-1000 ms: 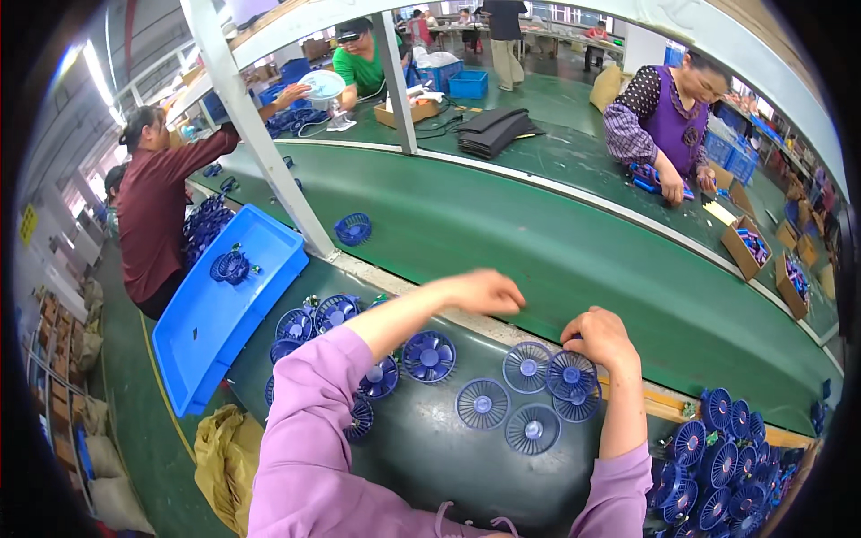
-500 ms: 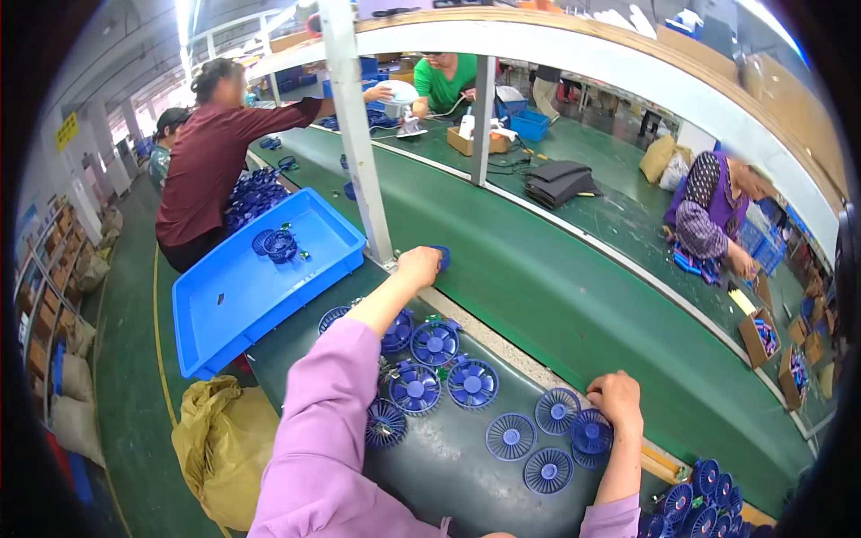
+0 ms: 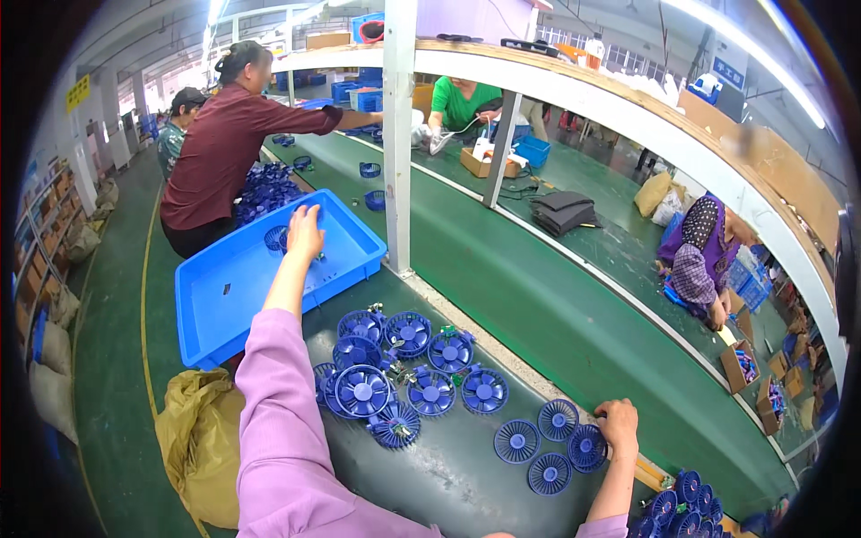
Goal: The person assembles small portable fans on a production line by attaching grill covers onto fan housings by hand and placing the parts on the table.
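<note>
My left hand (image 3: 305,231) reaches into the shallow blue tray (image 3: 211,334), fingers apart, right beside a couple of dark blue fan housings (image 3: 275,238) lying there. Nothing shows in its grasp. My right hand (image 3: 617,426) rests at the bench edge with curled fingers, next to stacked round blue grilles (image 3: 587,448); whether it pinches anything is hidden. Three single grilles (image 3: 517,441) lie flat to the left of that stack. Between my arms, several blue fan housings with blades (image 3: 431,392) and small green circuit boards are grouped on the dark bench mat (image 3: 430,475).
A green conveyor belt (image 3: 502,278) runs past the bench, carrying blue housings (image 3: 375,199). A white post (image 3: 399,134) stands between tray and belt. More fans (image 3: 686,507) are piled at lower right, a yellow bag (image 3: 202,448) at left. Co-workers (image 3: 229,134) sit or stand around.
My left hand has moved left from the belt edge into the tray, and the blue part it held is gone from it. My right hand stays by the grilles. The view has shifted slightly.
</note>
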`<state>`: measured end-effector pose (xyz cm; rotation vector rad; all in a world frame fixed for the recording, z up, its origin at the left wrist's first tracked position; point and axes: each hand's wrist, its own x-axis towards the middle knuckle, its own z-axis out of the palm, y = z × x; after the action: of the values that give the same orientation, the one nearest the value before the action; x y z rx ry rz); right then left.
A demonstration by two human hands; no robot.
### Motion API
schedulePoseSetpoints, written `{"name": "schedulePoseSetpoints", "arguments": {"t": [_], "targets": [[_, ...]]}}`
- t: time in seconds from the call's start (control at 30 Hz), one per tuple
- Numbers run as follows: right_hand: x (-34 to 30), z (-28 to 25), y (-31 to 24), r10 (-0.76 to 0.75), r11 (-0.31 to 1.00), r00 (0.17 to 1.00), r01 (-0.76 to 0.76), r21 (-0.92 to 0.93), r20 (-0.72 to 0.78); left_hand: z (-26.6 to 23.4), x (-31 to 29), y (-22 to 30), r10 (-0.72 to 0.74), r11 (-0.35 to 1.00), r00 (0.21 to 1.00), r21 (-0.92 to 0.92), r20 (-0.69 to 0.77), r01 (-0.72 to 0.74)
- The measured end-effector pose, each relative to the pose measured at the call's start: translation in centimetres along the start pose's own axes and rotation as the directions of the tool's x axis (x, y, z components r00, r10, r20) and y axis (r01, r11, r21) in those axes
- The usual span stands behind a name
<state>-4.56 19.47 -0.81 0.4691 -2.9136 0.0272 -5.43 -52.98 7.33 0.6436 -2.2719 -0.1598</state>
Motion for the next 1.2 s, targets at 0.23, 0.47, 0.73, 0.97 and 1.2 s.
{"name": "schedulePoseSetpoints", "arguments": {"t": [0.23, 0.47, 0.73, 0.97, 1.2], "targets": [[-3.4, -4.4, -0.3, 0.116, 0.984, 0.978, -0.090, 0.157, -0.172, 0.3, -8.7, 3.1, 0.257, 0.914, 0.935, -0.376, 0.243, -0.154], [-5.6, -2.3, -6.1, 0.252, 0.831, 0.891, 0.001, 0.556, -0.378, -7.0, -16.5, 8.2, 0.444, 0.806, 0.850, -0.541, 0.284, -0.241], [-6.8, 0.3, -8.4, 0.095, 0.901, 0.916, 0.088, 0.424, -0.390, -5.9, -19.0, 9.5, 0.377, 0.859, 0.909, -0.435, 0.178, -0.271], [-7.4, -2.7, -10.8, 0.107, 0.885, 0.837, 0.166, 0.434, -0.537, -8.8, -19.9, 17.9, 0.605, 0.740, 0.774, -0.490, 0.187, -0.460], [-7.0, -1.4, -14.7, 0.028, 0.905, 0.975, 0.069, 0.420, -0.221, -1.5, -25.7, 26.1, 0.895, 0.446, 0.341, -0.543, 0.289, -0.711]]}}
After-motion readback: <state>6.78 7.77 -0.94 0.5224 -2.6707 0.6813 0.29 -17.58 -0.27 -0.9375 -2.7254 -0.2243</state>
